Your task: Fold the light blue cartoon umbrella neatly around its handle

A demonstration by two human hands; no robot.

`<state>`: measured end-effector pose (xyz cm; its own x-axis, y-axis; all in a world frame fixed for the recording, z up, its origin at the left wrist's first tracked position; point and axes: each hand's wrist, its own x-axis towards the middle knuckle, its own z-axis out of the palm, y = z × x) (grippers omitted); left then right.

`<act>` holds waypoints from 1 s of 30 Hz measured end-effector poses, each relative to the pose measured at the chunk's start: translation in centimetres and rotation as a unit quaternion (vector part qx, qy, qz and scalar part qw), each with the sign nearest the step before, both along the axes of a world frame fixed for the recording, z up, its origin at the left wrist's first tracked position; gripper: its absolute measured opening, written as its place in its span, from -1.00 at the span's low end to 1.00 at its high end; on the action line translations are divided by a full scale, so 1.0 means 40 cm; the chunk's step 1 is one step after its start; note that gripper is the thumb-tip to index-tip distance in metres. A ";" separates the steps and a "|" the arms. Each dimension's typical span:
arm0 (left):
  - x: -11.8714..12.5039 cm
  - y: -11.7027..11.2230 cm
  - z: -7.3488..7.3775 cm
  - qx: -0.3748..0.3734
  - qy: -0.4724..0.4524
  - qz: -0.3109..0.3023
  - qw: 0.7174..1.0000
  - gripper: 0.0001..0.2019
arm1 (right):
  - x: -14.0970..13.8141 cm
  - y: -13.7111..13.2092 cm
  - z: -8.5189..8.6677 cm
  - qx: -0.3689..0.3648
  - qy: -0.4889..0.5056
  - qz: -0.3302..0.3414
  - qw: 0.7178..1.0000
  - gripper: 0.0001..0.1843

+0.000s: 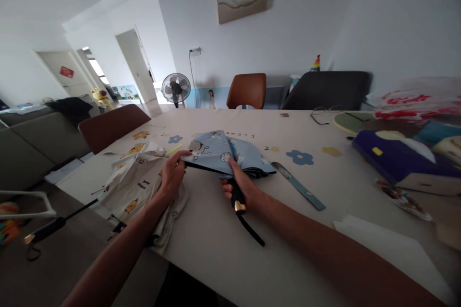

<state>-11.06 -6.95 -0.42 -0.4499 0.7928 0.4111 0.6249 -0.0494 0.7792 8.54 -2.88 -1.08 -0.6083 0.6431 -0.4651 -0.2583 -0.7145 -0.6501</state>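
Observation:
A light blue umbrella (248,153) with cartoon prints, its canopy loosely collapsed, is held over the table in front of me. My right hand (239,184) wraps round the top of its black handle, thumb on the blue cloth; a gold-coloured band and a black wrist strap show below. My left hand (175,170) pinches the edge of a canopy fold on the left. Beneath and beside my left arm lies a second, cream umbrella (140,182) with yellow cartoon prints, its black handle (46,230) sticking out past the table edge. A narrow blue printed strip (300,187) lies right of my right hand.
On the white table (212,230) are a purple tissue box (392,158), eyeglasses (320,117), a white sheet (389,249) and a red-and-white plastic bag (418,100). Brown chairs (247,90) and a dark chair (327,90) surround it. A fan (176,88) stands behind.

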 end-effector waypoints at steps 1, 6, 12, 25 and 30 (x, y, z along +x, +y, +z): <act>-0.002 0.001 -0.003 -0.009 -0.016 -0.008 1.000 -0.60 | 0.000 0.001 -0.002 0.003 -0.008 -0.005 1.000 -0.49; -0.020 0.001 -0.021 -0.050 -0.007 -0.034 0.998 -0.65 | 0.004 0.005 -0.010 0.012 -0.063 0.035 0.997 -0.59; -0.054 -0.016 0.009 -0.132 -0.321 -0.258 0.901 -0.57 | 0.010 -0.017 0.022 0.051 -0.122 0.035 0.991 -0.70; 0.015 0.238 0.059 -0.089 -0.348 -0.142 0.922 -0.71 | 0.015 -0.018 0.034 0.103 -0.210 -0.012 0.972 -0.70; 0.056 0.332 0.029 -0.046 -0.257 -0.087 0.962 -0.73 | 0.024 0.008 0.028 0.092 -0.206 -0.058 0.973 -0.71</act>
<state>-8.83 6.33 0.75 -0.4328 0.8965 0.0947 0.1454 -0.0343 0.9888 9.50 -2.55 0.02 -0.3133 0.7912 -0.5253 -0.0207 -0.5587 -0.8291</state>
